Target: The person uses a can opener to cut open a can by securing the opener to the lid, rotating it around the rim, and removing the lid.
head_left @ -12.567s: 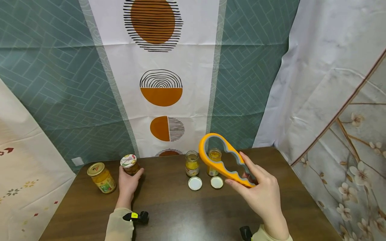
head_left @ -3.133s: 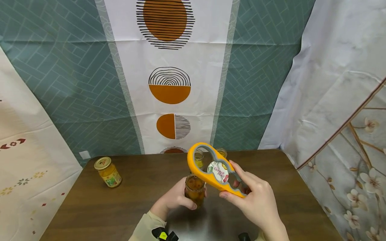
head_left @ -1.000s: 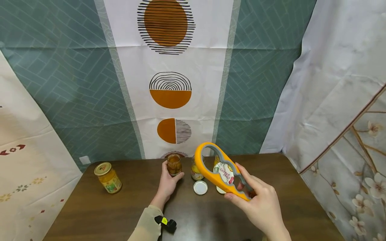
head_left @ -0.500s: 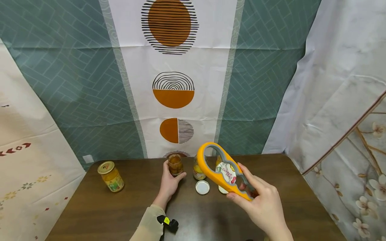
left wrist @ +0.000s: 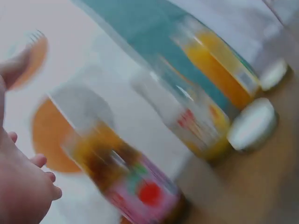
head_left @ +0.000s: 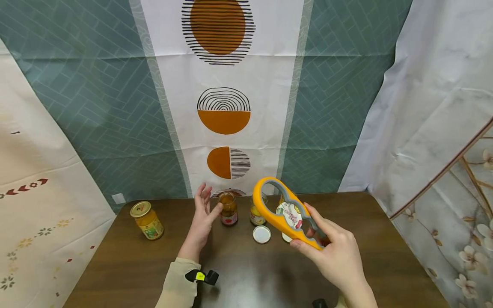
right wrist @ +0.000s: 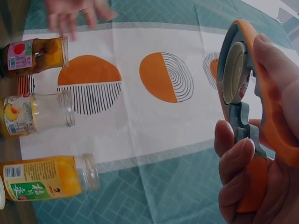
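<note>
My left hand (head_left: 201, 220) is off to the left of an open glass jar (head_left: 229, 212) of brownish fruit, apart from it, with fingers spread. The left wrist view is blurred but shows the jar (left wrist: 140, 184) upright and lidless. My right hand (head_left: 334, 246) grips an orange-and-grey jar opener (head_left: 274, 220) in the air over the table. A printed lid (head_left: 289, 214) sits inside the opener's loop; the right wrist view shows the lid (right wrist: 237, 72) edge-on between its grey grips.
Two more open jars, one part-full (head_left: 257, 217) and one yellow (right wrist: 42, 179), stand right of the brown jar. Before them lie a white lid (head_left: 261, 234) and another lid (head_left: 286, 238), partly hidden. A capped yellow jar (head_left: 148, 221) stands at the table's left.
My left hand has let go of the brown-fruit jar and drawn back left. Earlier that jar stood capped at left; its lid is now in the opener. The right hand has barely moved since half a second ago.
</note>
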The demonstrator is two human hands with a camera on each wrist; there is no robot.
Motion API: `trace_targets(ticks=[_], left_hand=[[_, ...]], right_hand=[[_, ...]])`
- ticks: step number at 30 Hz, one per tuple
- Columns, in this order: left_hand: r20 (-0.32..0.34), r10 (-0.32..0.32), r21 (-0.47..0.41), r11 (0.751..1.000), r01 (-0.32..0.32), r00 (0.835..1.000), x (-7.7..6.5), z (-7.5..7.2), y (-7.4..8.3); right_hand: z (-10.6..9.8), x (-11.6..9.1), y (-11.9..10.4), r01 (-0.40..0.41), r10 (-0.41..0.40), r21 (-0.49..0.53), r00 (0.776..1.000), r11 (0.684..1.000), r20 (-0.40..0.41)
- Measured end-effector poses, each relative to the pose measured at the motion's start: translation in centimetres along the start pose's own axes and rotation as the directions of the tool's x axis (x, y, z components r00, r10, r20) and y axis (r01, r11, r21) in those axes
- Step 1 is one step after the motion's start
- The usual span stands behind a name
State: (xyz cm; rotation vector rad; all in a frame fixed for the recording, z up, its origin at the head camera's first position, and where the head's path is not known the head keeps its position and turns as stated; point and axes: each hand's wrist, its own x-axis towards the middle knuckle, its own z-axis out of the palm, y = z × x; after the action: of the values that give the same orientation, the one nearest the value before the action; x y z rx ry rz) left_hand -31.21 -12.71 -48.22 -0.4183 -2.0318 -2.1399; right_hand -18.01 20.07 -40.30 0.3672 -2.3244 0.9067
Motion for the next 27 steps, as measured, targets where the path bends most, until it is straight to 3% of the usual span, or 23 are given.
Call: trace_targets(ticks=[2, 5, 8, 11, 13, 16, 19, 22, 25, 27], left_hand=[[0.006, 0.077, -0.080, 0.994, -0.076, 0.997, -0.3, -0.2, 1.1], [0.054, 0.211, -0.222, 0.956, -0.194, 0.976, -1.0, 0.3, 3.4], [0.144, 0.281, -0.360, 0.908, -0.214, 0.949, -1.8, 1.4, 5.2], [0.248, 0.245, -0.461, 0.881, -0.109, 0.937, -2.6, 2.8, 6.1], [0.307, 0.179, -0.505, 0.863, 0.000, 0.935, -3.2, 3.8, 6.3], [0.399, 0.078, -0.537, 0.827, 0.164, 0.914, -3.9, 5.5, 6.3], [0.500, -0.004, -0.552, 0.769, 0.322, 0.866, -4.8, 7.2, 6.3], [0.594, -0.043, -0.582, 0.666, 0.466, 0.803, -5.7, 8.4, 6.2], [0.666, -0.040, -0.598, 0.568, 0.565, 0.745, -6.4, 9.4, 6.2], [0.693, -0.030, -0.601, 0.528, 0.600, 0.720, -6.8, 9.8, 6.2]], right_hand=[[0.1, -0.1, 0.0, 0.008, -0.008, -0.011, 1.000, 1.000, 0.009], [0.3, -0.1, 0.0, 0.020, -0.019, -0.020, 1.000, 1.000, 0.019], [0.2, 0.0, 0.0, 0.026, -0.025, -0.030, 0.999, 0.999, 0.021], [0.2, 0.0, -0.1, 0.040, -0.039, -0.037, 0.999, 0.998, 0.034], [0.2, 0.0, -0.1, 0.057, -0.055, -0.039, 0.997, 0.998, 0.048], [0.4, -0.1, -0.1, 0.092, -0.090, -0.032, 0.993, 0.995, 0.070], [0.5, -0.2, -0.2, 0.117, -0.114, -0.024, 0.989, 0.993, 0.095], [0.6, -0.4, -0.3, 0.139, -0.135, -0.023, 0.984, 0.990, 0.118], [0.6, -0.4, -0.5, 0.166, -0.160, -0.037, 0.978, 0.985, 0.132], [0.6, -0.3, -0.6, 0.188, -0.179, -0.053, 0.974, 0.981, 0.140]])
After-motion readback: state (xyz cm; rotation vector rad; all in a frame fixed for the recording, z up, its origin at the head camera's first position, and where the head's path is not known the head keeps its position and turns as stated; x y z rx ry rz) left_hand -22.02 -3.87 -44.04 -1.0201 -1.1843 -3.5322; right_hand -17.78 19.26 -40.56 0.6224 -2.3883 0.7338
